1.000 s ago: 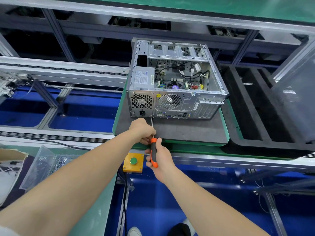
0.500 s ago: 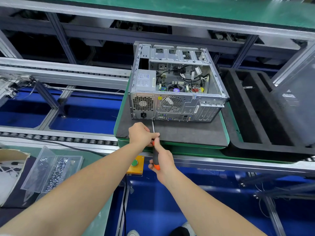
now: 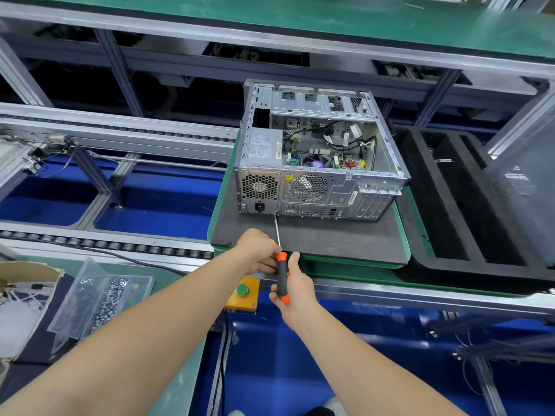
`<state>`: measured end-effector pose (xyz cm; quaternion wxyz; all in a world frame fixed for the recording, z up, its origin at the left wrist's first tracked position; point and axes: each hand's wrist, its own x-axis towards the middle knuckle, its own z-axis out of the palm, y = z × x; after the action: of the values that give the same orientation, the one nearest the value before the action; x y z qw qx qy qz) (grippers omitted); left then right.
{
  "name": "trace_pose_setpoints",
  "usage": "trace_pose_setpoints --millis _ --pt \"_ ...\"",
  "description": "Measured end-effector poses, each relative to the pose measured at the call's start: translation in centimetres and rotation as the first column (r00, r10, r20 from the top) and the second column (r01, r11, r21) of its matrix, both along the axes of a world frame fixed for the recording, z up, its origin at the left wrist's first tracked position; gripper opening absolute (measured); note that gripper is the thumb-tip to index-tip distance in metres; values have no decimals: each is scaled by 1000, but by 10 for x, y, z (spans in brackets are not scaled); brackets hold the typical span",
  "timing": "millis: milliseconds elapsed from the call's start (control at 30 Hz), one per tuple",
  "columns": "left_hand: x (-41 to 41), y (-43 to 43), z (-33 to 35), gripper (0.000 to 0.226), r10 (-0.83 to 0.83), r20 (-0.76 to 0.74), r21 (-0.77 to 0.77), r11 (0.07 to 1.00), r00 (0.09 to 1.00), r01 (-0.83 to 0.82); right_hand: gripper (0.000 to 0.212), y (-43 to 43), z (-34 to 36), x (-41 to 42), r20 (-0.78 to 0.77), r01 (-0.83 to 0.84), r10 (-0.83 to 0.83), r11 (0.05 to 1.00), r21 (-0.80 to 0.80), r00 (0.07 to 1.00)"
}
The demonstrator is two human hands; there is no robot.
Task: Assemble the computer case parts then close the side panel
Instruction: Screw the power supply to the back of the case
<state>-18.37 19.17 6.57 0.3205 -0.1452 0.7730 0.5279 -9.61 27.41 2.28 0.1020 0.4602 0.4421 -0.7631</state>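
Observation:
An open silver computer case (image 3: 318, 187) lies on its side on a dark foam pallet (image 3: 330, 238), rear panel toward me, motherboard and cables exposed. A black-and-orange screwdriver (image 3: 281, 276) points at the lower rear edge below the power supply; its tip touches the case there. My right hand (image 3: 295, 288) grips the handle. My left hand (image 3: 258, 250) pinches the top of the handle where the shaft begins. A grey side panel (image 3: 522, 187) leans at the far right.
A clear box of screws (image 3: 105, 298) sits on the bench at the lower left, beside a cardboard box (image 3: 21, 298). A yellow box with a green button (image 3: 242, 291) hangs under the conveyor rail. A black foam tray (image 3: 450, 205) lies right of the pallet.
The view shifted slightly, and the case sits lower in frame. Both hands stay on the screwdriver, whose tip remains at the case's rear edge; the handle has turned a little in my right hand.

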Motion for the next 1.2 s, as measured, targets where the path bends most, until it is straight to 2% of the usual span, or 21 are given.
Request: trace_pose_setpoints --millis 67,167,300,400,467,533,633,800,867,933,967,1033,1100,1200 --pt "3 -1 -5 22 77 -18 31 997 997 -77 46 1 -3 5 -62 -11 12 1000 15 998" --pt "10 -3 -12 31 189 -53 71 980 981 -185 38 6 -7 11 -57 -31 38 992 119 998" --pt "17 -1 -14 36 247 -116 83 968 962 -238 42 12 -5 8 5 12 -12 999 -34 1000" --pt "18 4 -11 32 177 -198 -39 981 964 -188 41 16 -5 2 35 -13 17 994 -108 999" --pt "19 6 -8 33 130 -159 -31 990 979 -137 46 14 -3 1 21 -23 26 993 -117 999" --pt "18 6 -8 37 107 -120 1 994 987 -107 53 12 -2 -1 1 -43 43 998 -44 999" --pt "17 4 -7 42 82 -129 -26 996 988 -86 51 11 -2 -1 -37 -137 141 986 92 989" --pt "17 -3 -10 49 -54 -125 -57 997 991 47 48 10 -9 14 -49 -132 139 984 121 989" --pt "16 -3 -12 38 -75 -179 -80 995 981 62 46 9 -13 19 -74 -108 118 986 124 990" --pt "11 -2 -14 20 -50 -279 -120 993 959 17 44 8 -14 21 -87 -86 98 987 134 991" --pt "8 -2 -14 18 -28 -319 -122 992 947 -11 44 8 -14 20 -87 -79 92 987 141 992" --pt "2 1 -13 38 5 -329 -65 997 944 -28 43 9 -13 20 -88 -73 87 986 153 992" --pt "-2 7 -12 59 39 -263 36 999 964 -31 43 11 -11 19 -86 -74 89 983 165 992" --pt "-4 14 -13 70 89 -172 145 987 981 -64 41 15 -10 17 -79 -76 91 981 177 993"
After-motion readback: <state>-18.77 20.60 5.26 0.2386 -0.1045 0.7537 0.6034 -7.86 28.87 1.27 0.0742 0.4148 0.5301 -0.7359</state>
